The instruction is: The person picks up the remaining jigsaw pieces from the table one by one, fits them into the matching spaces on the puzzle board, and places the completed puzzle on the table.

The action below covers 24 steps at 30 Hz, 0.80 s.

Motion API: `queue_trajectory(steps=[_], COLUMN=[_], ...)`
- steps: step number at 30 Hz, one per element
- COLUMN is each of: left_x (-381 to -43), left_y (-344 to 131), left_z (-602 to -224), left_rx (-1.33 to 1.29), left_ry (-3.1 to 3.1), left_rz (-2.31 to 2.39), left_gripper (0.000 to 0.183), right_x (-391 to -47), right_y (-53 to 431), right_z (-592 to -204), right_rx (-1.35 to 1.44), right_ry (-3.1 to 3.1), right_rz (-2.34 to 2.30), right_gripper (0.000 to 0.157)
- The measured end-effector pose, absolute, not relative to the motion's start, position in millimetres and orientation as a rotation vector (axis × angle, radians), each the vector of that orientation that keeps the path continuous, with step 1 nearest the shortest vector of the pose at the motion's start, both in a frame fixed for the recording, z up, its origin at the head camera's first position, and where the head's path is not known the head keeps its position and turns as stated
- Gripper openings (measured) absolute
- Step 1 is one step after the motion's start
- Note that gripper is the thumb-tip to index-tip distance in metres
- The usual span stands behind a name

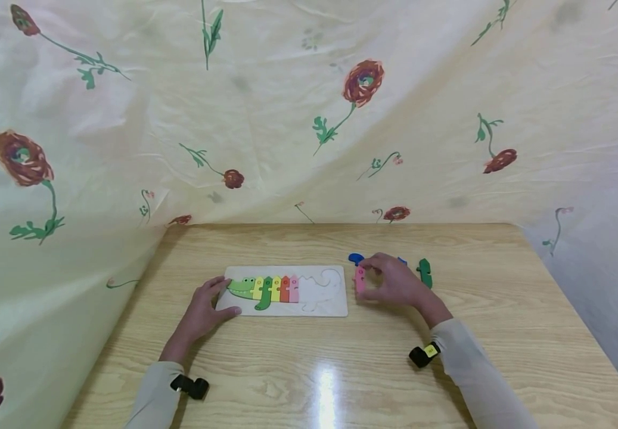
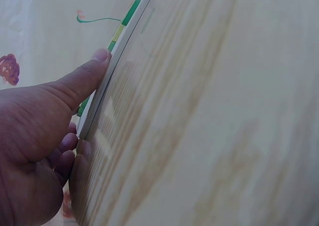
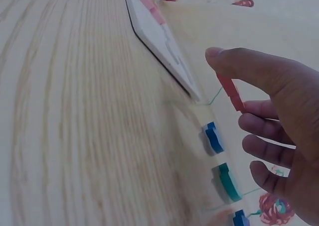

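A wooden crocodile puzzle board (image 1: 322,307) lies flat, its colourful head and front body pieces in place and the tail side a bare outlined recess. My left hand (image 1: 205,307) holds the board's left end, the thumb (image 2: 92,74) along the near edge and other fingers at the far left corner. Just beyond the right end, my right hand (image 1: 397,283) pinches a pink puzzle piece (image 1: 360,279) between thumb and fingertips. That piece (image 3: 230,92) is raised off the table in the right wrist view, with the remaining fingers loosely curled.
Loose puzzle pieces lie around the right hand: a blue one (image 1: 356,258) behind it, another blue one (image 1: 402,261) partly hidden, and a green one (image 1: 425,273) to the right. The wooden table (image 1: 287,369) ends at a flowered cloth (image 1: 266,119) behind and at both sides.
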<state>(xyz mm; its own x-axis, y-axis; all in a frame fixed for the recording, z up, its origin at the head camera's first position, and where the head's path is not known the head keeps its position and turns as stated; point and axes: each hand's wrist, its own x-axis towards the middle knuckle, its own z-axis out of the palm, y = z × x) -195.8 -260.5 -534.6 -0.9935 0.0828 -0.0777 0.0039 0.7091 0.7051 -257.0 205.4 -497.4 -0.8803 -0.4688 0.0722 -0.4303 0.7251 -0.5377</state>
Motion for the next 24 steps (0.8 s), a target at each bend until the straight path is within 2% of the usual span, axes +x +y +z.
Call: queue_trajectory(steps=[24], left_x=[-195.2], left_y=[-260.9], left_z=[-534.1], left_rx=[0.095], left_ry=[2.810], left_rz=[1.152], left_gripper=[0.088], right_x=[-250.0], right_y=[172.3], right_z=[-482.9], right_rx=[-0.769], right_ry=[2.944], right_rz=[-0.877], right_gripper=[0.073])
